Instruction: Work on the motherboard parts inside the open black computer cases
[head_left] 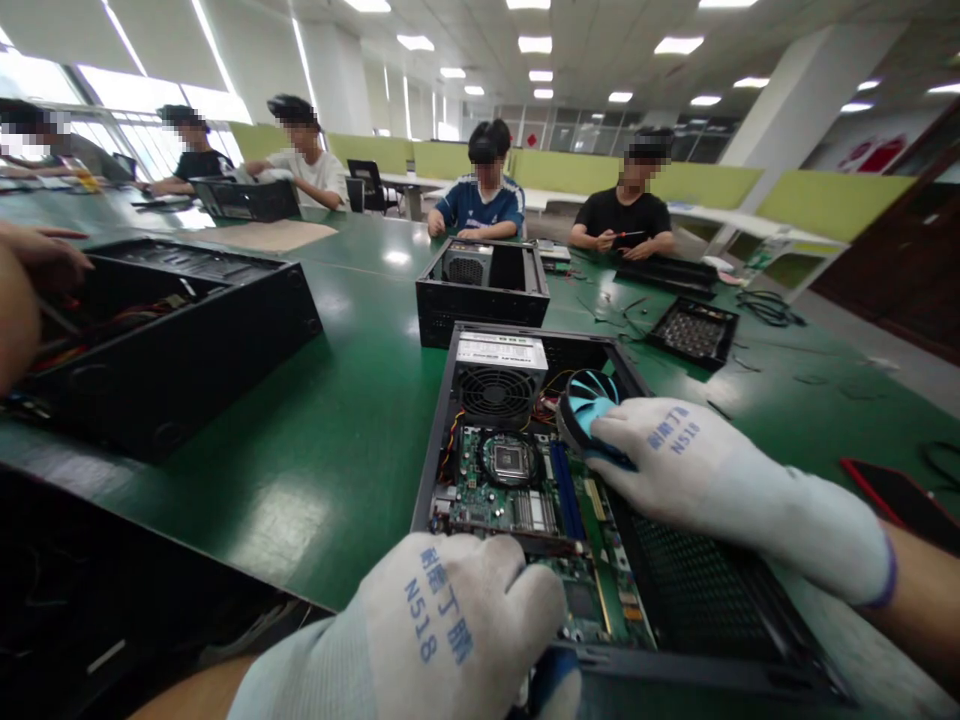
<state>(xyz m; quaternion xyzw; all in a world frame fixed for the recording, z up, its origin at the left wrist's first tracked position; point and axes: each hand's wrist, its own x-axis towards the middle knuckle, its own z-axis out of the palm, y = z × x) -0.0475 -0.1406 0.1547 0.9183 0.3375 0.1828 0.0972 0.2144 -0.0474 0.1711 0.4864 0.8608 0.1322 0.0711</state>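
The open computer case [431, 470] lies on the green table [360, 400]. The right hand [660, 460], gloved, grips the blue-bladed fan [589, 405] at the case's upper right interior, fingers partly closed. The left hand [465, 620], gloved, is at the case's near edge, fingers curled; any held item cannot be determined. The circuit board [487, 500] sits inside the case.

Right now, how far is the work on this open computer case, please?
Looks done: the case is open, the processor socket uncovered.
In hand: the fan, held by the right hand; the left hand is by the near edge.
Perhaps left: the fan is not set down; power supply and green board sit inside.
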